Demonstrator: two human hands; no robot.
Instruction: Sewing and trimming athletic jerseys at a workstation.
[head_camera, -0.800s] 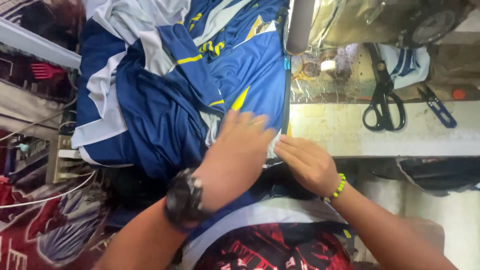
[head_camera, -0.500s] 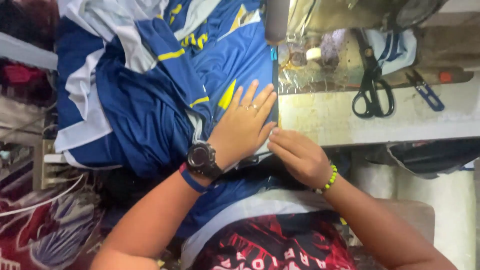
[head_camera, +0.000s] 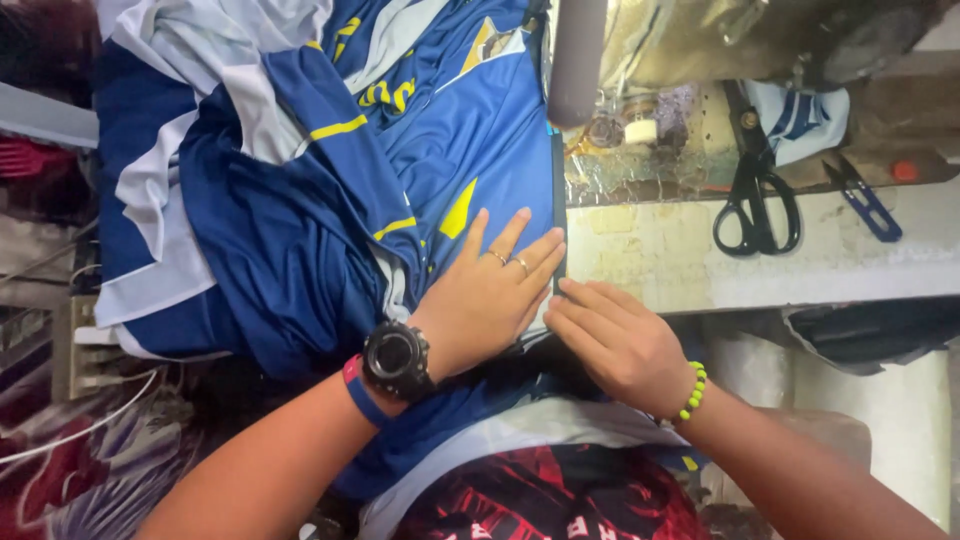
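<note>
Fabric, blue with white and yellow, fills the upper left of the frame. Left hand lies flat on it, fingers spread, grasping nothing. Right hand seems to pinch its edge beside. Scissors rest upper right.

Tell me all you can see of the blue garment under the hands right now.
The blue garment is a bunched sports shirt of smooth, slightly shiny fabric: royal and navy panels, grey-white sections, thin yellow stripes and yellow print. It lies rumpled across the work surface and trails toward the person's lap. The left hand presses flat on it, fingers spread; the right hand pinches its dark edge beside the pale table.
</note>
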